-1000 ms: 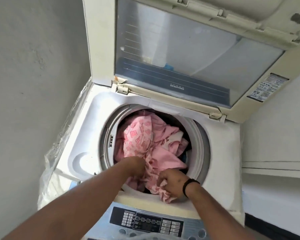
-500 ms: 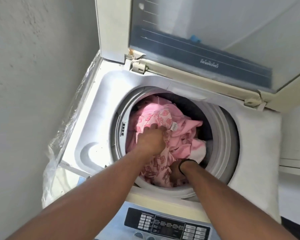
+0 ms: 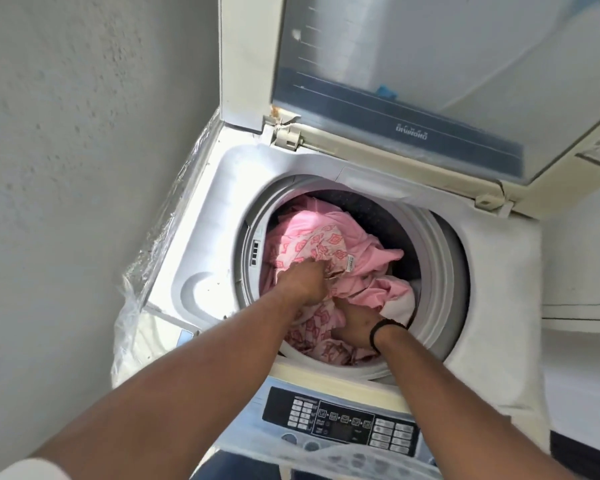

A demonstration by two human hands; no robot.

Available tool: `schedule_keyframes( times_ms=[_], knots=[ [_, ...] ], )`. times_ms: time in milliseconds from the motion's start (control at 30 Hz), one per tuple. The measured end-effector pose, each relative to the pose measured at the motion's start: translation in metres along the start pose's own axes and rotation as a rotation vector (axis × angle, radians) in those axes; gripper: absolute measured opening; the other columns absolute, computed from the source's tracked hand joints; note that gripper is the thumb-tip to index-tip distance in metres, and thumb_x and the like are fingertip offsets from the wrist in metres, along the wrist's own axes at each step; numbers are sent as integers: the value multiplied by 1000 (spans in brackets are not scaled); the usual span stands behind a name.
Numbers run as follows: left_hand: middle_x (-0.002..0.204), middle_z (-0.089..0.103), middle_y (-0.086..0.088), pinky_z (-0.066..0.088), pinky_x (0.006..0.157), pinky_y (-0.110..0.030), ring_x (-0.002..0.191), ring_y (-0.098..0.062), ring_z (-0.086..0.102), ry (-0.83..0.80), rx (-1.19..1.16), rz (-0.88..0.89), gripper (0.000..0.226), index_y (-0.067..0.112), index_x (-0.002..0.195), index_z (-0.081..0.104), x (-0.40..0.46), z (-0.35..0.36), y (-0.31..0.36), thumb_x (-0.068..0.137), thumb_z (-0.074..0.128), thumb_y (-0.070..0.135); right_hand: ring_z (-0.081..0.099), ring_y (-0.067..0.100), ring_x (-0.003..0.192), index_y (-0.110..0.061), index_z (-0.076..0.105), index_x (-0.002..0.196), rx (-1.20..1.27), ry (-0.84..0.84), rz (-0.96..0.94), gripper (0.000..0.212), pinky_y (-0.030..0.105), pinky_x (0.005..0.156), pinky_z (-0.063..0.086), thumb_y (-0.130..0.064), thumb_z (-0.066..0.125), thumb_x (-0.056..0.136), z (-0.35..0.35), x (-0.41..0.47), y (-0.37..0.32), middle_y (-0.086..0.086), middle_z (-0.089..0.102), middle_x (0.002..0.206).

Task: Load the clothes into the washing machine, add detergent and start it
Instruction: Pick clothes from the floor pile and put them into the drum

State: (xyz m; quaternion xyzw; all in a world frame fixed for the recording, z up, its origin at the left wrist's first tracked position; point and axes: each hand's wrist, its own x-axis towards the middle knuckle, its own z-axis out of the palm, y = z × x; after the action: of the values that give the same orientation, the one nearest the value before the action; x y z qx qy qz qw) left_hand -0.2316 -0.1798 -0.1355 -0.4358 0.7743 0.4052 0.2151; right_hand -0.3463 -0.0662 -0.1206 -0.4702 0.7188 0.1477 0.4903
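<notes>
Both hands are down inside the drum opening of the top-loading washing machine (image 3: 499, 306). Her or his left hand (image 3: 303, 280) is bunched into a fist on the pink patterned cloth (image 3: 312, 247), fingers curled into the fabric near a small white care label (image 3: 350, 264). Lower and closer to the front rim, the right hand (image 3: 355, 327) is half buried in the same heap; it presses into the cloth, but whether its fingers are curled round anything I cannot tell, since the folds cover them. A black band (image 3: 383, 329) circles that wrist.

Pink clothes (image 3: 371, 268) fill the drum almost to its grey inner ring (image 3: 440, 258), with plain pink pieces toward the back and right and a bit of white fabric (image 3: 400, 304) at the right side. Some of the dark perforated drum wall (image 3: 378, 213) shows behind the pile.

At the rear edge of the machine the lid (image 3: 395, 98) stands raised on its hinges, its tinted window facing me. Along the front edge sits the control panel (image 3: 347, 422) with rows of small buttons and a dark display. On the machine's top, at the left front corner, is a shallow rounded recess (image 3: 201, 292). Crumpled clear plastic sheeting (image 3: 142, 289) hangs down the machine's left side, against a rough grey wall (image 3: 66, 168).
</notes>
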Motion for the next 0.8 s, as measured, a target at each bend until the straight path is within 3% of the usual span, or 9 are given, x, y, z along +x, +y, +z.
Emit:
schedule_keyframes(
  times_ms=[67, 167, 267, 367, 433, 500, 667, 733, 800],
  knots=[
    [137, 58, -10, 48, 101, -47, 125, -34, 54, 30, -36, 20, 51, 22, 140, 52, -8, -3, 2, 89, 54, 26, 55, 22, 124, -25, 41, 148, 209, 131, -44, 60, 27, 100, 44, -35, 61, 93, -5, -36, -3, 5, 56, 140],
    [124, 66, -15, 50, 92, -37, 114, -34, 61, 16, -54, 123, 42, 13, 129, 62, -36, -10, 21, 88, 59, 26, 62, 5, 106, -28, 60, 131, 460, 456, -139, 37, 23, 95, 50, -32, 63, 94, -3, -111, 1, -7, 68, 117],
    [124, 67, -13, 52, 95, -37, 112, -30, 64, -8, -130, 300, 40, 8, 131, 62, -80, -14, 48, 93, 62, 20, 62, 3, 101, -24, 70, 114, 490, 752, -142, 21, 22, 91, 50, -23, 66, 93, 19, -176, 10, -13, 69, 106],
    [117, 70, -5, 54, 94, -39, 102, -19, 67, 8, -258, 425, 34, 12, 129, 65, -127, -8, 68, 95, 64, 19, 62, 6, 100, -20, 74, 107, 544, 1037, -88, 16, 22, 85, 53, -15, 68, 92, 52, -223, 30, -14, 69, 103],
    [111, 72, 0, 55, 91, -37, 97, -15, 68, 28, -370, 474, 29, 17, 125, 67, -154, 0, 78, 96, 64, 21, 65, 3, 96, -17, 74, 105, 629, 1156, -57, 15, 15, 81, 53, -11, 69, 92, 73, -245, 44, -10, 71, 101],
    [106, 74, 3, 56, 88, -35, 94, -16, 70, 75, -451, 515, 26, 21, 121, 69, -180, 9, 87, 96, 65, 21, 65, -3, 91, -17, 74, 101, 738, 1217, -14, 13, 6, 75, 48, -9, 69, 91, 93, -267, 58, -11, 72, 97],
    [100, 76, 6, 57, 90, -35, 96, -12, 72, 138, -529, 597, 18, 24, 110, 74, -234, 36, 105, 93, 70, 21, 63, -11, 85, -28, 72, 88, 892, 1248, -10, 17, 3, 71, 46, -10, 70, 90, 138, -315, 80, -19, 70, 85],
    [100, 77, 5, 59, 85, -35, 93, -14, 72, 85, -477, 621, 17, 25, 109, 74, -253, 47, 113, 92, 72, 25, 64, -7, 81, -29, 71, 86, 914, 1264, -23, 16, 4, 69, 46, -14, 70, 91, 158, -330, 89, -18, 70, 81],
    [98, 76, 1, 57, 74, -26, 89, -14, 72, 0, -452, 639, 17, 20, 110, 74, -278, 65, 126, 92, 72, 20, 67, 3, 77, -27, 72, 84, 978, 1298, -38, 13, 14, 70, 50, -19, 68, 93, 187, -348, 101, -11, 72, 77]
  ],
)
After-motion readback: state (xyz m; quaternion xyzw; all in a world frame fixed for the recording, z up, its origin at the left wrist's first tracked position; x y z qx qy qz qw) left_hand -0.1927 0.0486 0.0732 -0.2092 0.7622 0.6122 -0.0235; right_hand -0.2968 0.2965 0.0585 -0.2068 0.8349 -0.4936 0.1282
